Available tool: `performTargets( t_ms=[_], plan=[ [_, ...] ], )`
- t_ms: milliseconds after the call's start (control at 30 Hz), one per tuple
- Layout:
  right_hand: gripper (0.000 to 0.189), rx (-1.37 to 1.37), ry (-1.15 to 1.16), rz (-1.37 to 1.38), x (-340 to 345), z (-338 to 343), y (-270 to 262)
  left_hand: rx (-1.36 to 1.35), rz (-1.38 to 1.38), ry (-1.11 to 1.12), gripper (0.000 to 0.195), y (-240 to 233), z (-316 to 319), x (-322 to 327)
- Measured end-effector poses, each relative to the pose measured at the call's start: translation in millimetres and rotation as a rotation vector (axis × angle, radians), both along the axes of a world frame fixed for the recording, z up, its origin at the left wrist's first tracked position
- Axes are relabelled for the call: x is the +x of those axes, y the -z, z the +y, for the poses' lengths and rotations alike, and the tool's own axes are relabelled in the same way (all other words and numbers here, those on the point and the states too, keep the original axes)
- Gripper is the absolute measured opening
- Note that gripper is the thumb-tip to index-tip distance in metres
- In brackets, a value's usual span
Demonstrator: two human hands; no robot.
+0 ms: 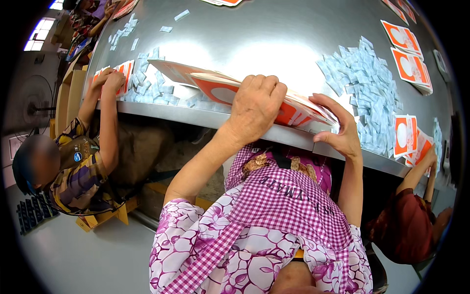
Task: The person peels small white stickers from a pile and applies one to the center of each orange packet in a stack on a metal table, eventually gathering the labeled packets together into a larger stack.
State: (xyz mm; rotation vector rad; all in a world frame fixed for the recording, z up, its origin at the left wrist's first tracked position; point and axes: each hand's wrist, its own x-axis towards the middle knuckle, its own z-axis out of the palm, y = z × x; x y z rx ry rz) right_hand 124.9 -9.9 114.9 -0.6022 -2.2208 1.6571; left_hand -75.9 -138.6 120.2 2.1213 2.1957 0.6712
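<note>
My left hand [255, 108] is closed over the upper edge of a stack of flat orange-and-white printed packets [216, 90]. The stack is tilted on its long side by the table's front edge, and its left end fans apart. Around the stack's right end curves my right hand [343, 126], with the fingers at the upper edge and the thumb lower down. My palms hide part of the packets. A heap of small pale-blue sachets [367, 92] lies just right of my right hand. More blue sachets [158, 88] are scattered left of the stack.
The metal table [257, 36] has a raised front edge [165, 112]. Packet piles [411, 70] stand at the right. At left, a co-worker's hands [112, 79] rest on similar packets; another co-worker's hand [429, 158] touches packets at right. A cardboard box [71, 95] stands at the left.
</note>
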Motion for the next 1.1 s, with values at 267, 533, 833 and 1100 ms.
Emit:
performTargets(
  t_ms=[267,533,833,1100],
  plan=[
    [0.027,0.714,-0.09,-0.414,-54,-35,-31,0.098,0.035,-0.056,0.024,8,-12,15],
    [0.024,0.758,-0.093,-0.423,-53,-37,-27,0.266,0.03,-0.304,0.04,-32,-57,-99],
    [0.03,0.743,-0.107,-0.396,-47,-38,-28,-0.218,0.089,-0.348,0.015,-20,-100,-176],
    [0.029,0.732,-0.11,-0.389,-41,-38,-34,0.31,0.171,-0.582,0.009,-42,-147,-229]
  ],
)
